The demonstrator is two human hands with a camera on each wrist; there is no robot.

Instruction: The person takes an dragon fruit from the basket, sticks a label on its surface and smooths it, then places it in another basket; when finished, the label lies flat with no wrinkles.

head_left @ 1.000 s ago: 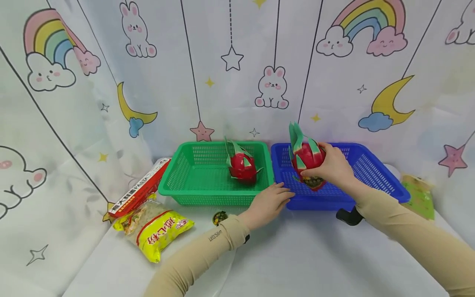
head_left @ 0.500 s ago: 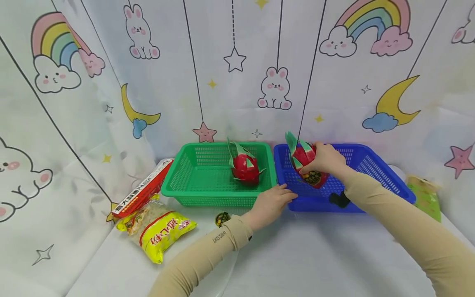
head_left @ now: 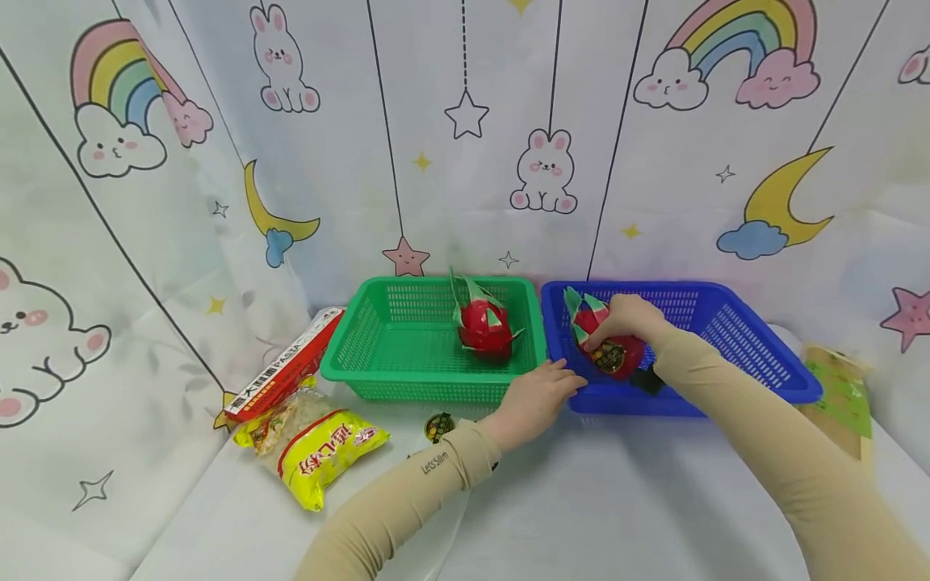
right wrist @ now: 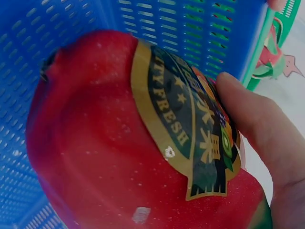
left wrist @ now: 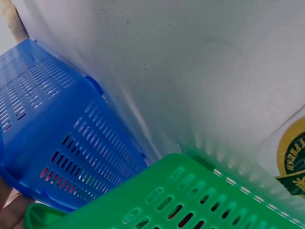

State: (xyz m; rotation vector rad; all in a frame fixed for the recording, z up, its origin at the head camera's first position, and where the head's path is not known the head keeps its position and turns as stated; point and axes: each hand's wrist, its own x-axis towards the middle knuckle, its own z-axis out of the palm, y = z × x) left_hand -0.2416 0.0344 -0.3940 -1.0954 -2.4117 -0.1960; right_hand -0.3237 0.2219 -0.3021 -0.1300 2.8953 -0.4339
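My right hand (head_left: 634, 319) grips a red dragon fruit (head_left: 619, 360) with green leaf tips, low inside the blue basket (head_left: 756, 335). Up close in the right wrist view, the thumb (right wrist: 264, 124) lies beside the fruit's black-and-gold label (right wrist: 186, 119). My left hand (head_left: 539, 401) rests where the front rims of the blue and green baskets meet, fingers extended toward the blue one. Its fingertips (left wrist: 16, 210) show at the lower left of the left wrist view, beside the blue rim. A second dragon fruit (head_left: 485, 329) sits in the right part of the green basket (head_left: 407, 378).
On the left, a yellow bag of food (head_left: 320, 452) lies before a red-and-white pasta box (head_left: 286, 363). A round black-and-gold sticker (head_left: 439, 427) is on the white table (head_left: 581, 500) by the left sleeve. Right of the blue basket lies a green packet (head_left: 839, 395). A printed curtain hangs behind.
My right hand has lowered the dragon fruit from above the blue basket down into it, tilting the fruit. The left hand stays at the rims. The whole view has shifted slightly.
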